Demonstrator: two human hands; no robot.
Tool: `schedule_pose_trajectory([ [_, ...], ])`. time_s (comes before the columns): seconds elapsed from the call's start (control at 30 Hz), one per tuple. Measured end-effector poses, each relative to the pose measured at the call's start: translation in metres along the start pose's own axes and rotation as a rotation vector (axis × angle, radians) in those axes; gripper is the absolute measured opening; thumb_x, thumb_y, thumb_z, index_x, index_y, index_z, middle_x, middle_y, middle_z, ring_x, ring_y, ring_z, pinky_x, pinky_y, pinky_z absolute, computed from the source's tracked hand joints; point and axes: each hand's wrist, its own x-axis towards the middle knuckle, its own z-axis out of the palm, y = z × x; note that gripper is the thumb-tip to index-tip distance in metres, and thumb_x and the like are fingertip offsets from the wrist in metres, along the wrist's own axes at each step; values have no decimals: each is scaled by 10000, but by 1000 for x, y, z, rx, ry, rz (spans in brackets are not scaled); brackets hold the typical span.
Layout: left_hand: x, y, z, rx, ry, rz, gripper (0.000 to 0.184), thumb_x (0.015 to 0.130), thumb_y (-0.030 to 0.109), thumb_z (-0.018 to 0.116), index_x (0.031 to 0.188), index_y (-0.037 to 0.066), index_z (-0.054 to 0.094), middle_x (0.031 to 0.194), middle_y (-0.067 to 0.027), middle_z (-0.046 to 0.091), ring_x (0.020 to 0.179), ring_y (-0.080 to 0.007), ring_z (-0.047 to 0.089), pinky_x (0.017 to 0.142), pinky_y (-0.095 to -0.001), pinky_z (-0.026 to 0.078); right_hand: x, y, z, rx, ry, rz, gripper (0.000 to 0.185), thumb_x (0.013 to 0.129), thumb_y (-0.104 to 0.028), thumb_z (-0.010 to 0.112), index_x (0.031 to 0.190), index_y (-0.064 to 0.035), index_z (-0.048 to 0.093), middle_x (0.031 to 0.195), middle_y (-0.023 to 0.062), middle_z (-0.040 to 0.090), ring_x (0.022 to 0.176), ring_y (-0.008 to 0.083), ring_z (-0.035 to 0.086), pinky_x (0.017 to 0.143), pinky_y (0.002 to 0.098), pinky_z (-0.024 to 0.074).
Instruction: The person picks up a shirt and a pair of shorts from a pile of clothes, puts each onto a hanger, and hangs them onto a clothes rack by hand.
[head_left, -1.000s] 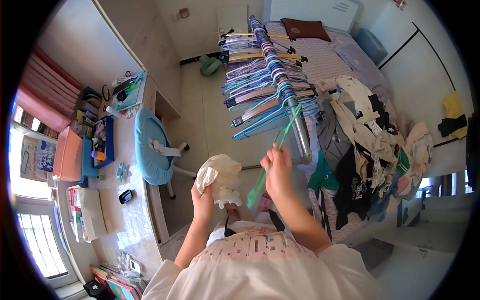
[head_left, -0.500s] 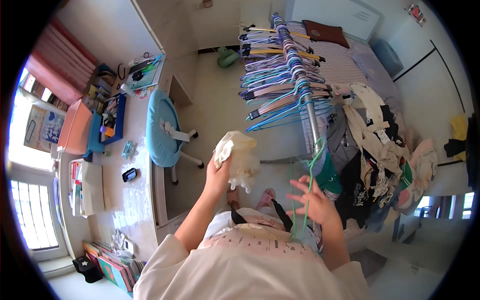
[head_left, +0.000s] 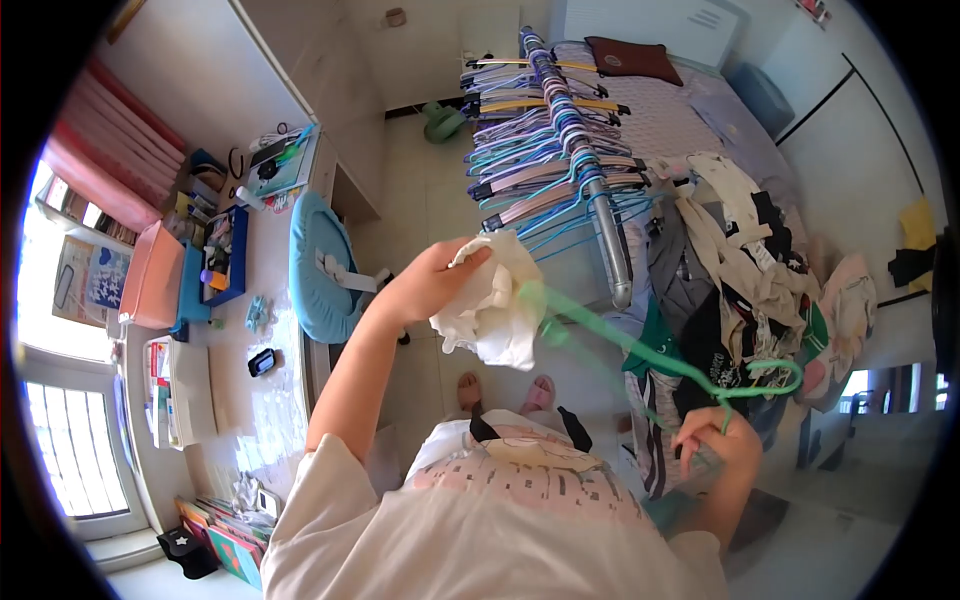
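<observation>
My left hand (head_left: 435,284) grips the top edge of a bunched cream garment (head_left: 495,305), raised in front of me left of the rack. My right hand (head_left: 718,440), at the lower right, has its fingers curled round a green hanger (head_left: 650,355) near its hook. The hanger lies nearly sideways, its hook pointing right and its far end reaching the cream garment; motion blurs that end, so whether it is inside the cloth cannot be told. Above and between my hands stands a metal rack bar (head_left: 607,240) with many hangers (head_left: 530,150) on it.
Piled clothes (head_left: 750,270) cover part of the bed (head_left: 645,110) on the right. A blue-covered chair (head_left: 322,270) stands by the desk (head_left: 265,410) on the left. My feet, in pink slippers (head_left: 540,393), are on the floor below.
The green hanger has turned from hanging upright to lying sideways towards the garment. My right hand has moved right and down, and my left hand has lifted the cream garment higher.
</observation>
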Motion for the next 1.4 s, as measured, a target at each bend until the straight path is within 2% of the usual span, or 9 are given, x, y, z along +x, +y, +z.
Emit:
schedule_pose_trajectory([
  [0.37, -19, 67, 33, 481, 4, 445, 259, 938, 188, 571, 1169, 110, 657, 941, -176, 684, 754, -348, 644, 713, -351, 510, 82, 32, 68, 240, 38, 65, 278, 988, -56, 351, 1118, -19, 593, 667, 10, 439, 483, 114, 541, 471, 240, 396],
  [0.53, -52, 62, 79, 702, -2, 619, 719, 699, 52, 674, 1382, 176, 488, 708, -98, 553, 611, -292, 598, 616, -391, 503, 128, 42, 93, 253, 129, -43, 270, 1012, -99, 345, 1076, -14, 594, 687, 11, 443, 447, 99, 476, 445, 232, 368],
  [0.7, -71, 46, 65, 1002, 98, 959, 725, 701, 281, 733, 1376, 151, 503, 578, 15, 413, 457, -138, 402, 462, -263, 356, 127, 40, 95, 223, 276, -272, 260, 1020, -119, 364, 1090, -27, 597, 646, 11, 471, 439, 89, 459, 435, 231, 362],
  [0.87, -66, 53, 37, 1027, -212, 985, 734, 712, 453, 726, 1354, 157, 530, 634, 27, 469, 549, -142, 480, 560, -302, 405, 126, 23, 91, -90, 268, -446, 231, 973, -15, 417, 1072, -47, 623, 627, 22, 522, 448, 90, 501, 443, 226, 381],
  [1.0, -47, 81, -6, 696, 134, 1195, 744, 721, 615, 633, 1302, 154, 579, 887, -78, 579, 776, -267, 543, 725, -373, 456, 110, -4, 72, -137, 222, -395, 198, 861, 116, 440, 874, 23, 614, 661, 57, 554, 462, 124, 538, 450, 234, 402],
  [1.07, -27, 96, -1, 1032, 305, 1174, 475, 830, 475, 632, 1117, 97, 654, 888, -85, 606, 841, -296, 577, 849, -414, 414, 106, -17, 65, -132, 172, -349, 234, 866, 111, 436, 931, 23, 643, 691, 70, 584, 471, 132, 554, 456, 229, 410],
  [1.13, -10, 88, 9, 853, -118, 1073, 310, 889, 356, 611, 1003, 73, 662, 765, -101, 623, 735, -285, 607, 773, -394, 452, 107, -35, 63, -121, 108, -274, 244, 942, 12, 441, 1013, -36, 669, 566, 32, 510, 448, 105, 528, 488, 243, 427],
  [1.27, 5, 100, 0, 696, -123, 880, 192, 891, 185, 622, 917, -3, 651, 749, -130, 623, 650, -272, 579, 594, -346, 462, 113, -38, 47, 115, 122, -326, 266, 960, -139, 516, 1204, -53, 578, 883, 48, 606, 851, 100, 593, 717, 256, 462],
  [1.4, 4, 109, -35, 526, 191, 633, 226, 913, 194, 625, 1021, -2, 654, 655, -79, 534, 600, -105, 447, 583, -259, 419, 102, 1, 20, -309, 778, -321, 271, 965, -191, 528, 1189, -38, 541, 1025, 27, 599, 881, 110, 543, 769, 241, 440],
])
